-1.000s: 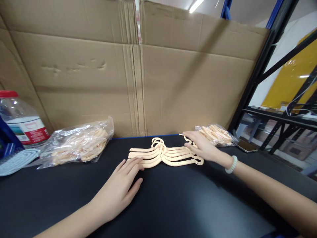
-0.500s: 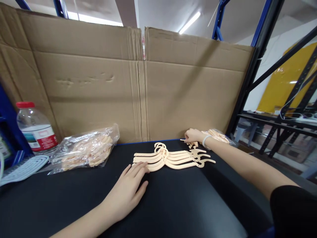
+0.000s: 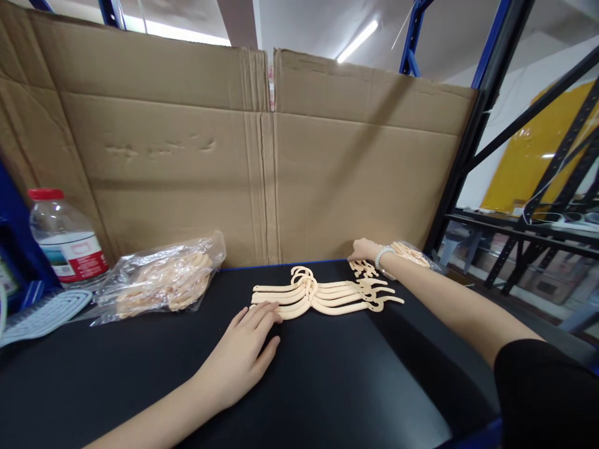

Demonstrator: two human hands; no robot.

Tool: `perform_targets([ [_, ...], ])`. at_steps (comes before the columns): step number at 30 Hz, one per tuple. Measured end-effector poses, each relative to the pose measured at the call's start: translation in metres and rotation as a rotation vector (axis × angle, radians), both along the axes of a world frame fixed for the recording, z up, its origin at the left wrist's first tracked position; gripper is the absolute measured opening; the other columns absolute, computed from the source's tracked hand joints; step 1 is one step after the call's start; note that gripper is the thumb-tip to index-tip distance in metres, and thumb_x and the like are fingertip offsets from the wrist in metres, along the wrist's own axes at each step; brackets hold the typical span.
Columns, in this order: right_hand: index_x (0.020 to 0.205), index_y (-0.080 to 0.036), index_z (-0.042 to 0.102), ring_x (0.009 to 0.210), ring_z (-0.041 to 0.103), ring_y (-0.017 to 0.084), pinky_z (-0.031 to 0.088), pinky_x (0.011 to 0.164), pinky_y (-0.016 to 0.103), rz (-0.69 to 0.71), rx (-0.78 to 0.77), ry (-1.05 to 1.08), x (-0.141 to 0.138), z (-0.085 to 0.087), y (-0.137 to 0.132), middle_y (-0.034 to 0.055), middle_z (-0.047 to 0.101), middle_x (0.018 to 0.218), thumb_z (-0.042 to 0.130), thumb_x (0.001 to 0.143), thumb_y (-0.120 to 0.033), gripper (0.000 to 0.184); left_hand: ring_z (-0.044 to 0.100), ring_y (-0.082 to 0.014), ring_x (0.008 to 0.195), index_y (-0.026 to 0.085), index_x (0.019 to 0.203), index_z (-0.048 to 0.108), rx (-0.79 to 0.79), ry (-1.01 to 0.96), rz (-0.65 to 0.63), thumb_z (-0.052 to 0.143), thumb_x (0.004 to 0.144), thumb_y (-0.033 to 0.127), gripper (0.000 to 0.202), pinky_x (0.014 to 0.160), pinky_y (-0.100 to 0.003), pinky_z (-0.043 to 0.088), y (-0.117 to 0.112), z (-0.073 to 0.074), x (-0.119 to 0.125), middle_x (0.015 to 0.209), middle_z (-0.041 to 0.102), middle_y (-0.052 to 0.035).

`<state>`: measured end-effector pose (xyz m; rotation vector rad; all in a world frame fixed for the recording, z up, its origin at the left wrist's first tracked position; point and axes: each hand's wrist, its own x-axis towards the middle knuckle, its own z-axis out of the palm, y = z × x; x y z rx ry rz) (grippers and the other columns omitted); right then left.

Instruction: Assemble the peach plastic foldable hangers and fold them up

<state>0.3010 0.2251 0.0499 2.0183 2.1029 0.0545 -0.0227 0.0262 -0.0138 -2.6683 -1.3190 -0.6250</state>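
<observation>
Several cream plastic hangers (image 3: pixel 322 295) lie stacked in a row on the black tabletop (image 3: pixel 327 386). My left hand (image 3: pixel 241 355) lies flat and open on the table, its fingertips touching the left end of the stack. My right hand (image 3: pixel 365 249) reaches to the far right edge, past the stack, with its fingers closed over a small cream hanger (image 3: pixel 364 269) beside a clear bag of hangers (image 3: pixel 414 254). A white bead bracelet sits on that wrist.
A clear bag of cream hangers (image 3: pixel 161 284) lies at the left. A water bottle with a red cap (image 3: pixel 63 240) and a pale blue mat (image 3: pixel 44 315) sit at the far left. A cardboard wall (image 3: pixel 262 156) closes the back; metal shelving (image 3: pixel 524 224) stands to the right.
My right hand left the right end of the stack and reached back toward the bag at the far right. The view tilted up. My left hand stayed put.
</observation>
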Motion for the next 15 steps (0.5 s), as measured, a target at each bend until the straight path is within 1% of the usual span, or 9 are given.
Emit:
perform_targets([
  [6,0.116,-0.015,0.059,0.1,0.062,0.022,0.053,0.085,0.041,-0.087,-0.093,0.028,0.0,0.0038,-0.0079,0.0085,0.061,0.117,0.057,0.093,-0.036,0.031,0.053,-0.0299,0.125,0.023,0.109,0.057,0.034,-0.021,-0.01,0.046,0.091,0.021,0.021,0.102,-0.057,0.042,0.0017,-0.0041,-0.001,0.131,0.06,-0.0109],
  [11,0.118,-0.015,0.058,0.1,0.062,0.022,0.053,0.084,0.042,-0.158,-0.156,0.054,-0.0034,0.0056,-0.0078,0.0084,0.06,0.118,0.058,0.093,-0.035,0.032,0.05,-0.0301,0.127,0.022,0.109,0.057,-0.003,0.0,-0.003,0.045,0.092,0.022,0.022,0.103,-0.057,0.041,0.0016,-0.0021,-0.0001,0.133,0.058,-0.0111],
  [15,0.119,-0.015,0.057,0.1,0.062,0.023,0.054,0.084,0.042,-0.154,-0.175,0.086,-0.0058,0.0072,-0.0058,0.0081,0.06,0.119,0.058,0.093,-0.034,0.032,0.049,-0.0298,0.128,0.022,0.11,0.057,-0.025,-0.002,-0.007,0.044,0.092,0.022,0.022,0.104,-0.056,0.04,0.0012,-0.0015,-0.0005,0.133,0.057,-0.0113],
])
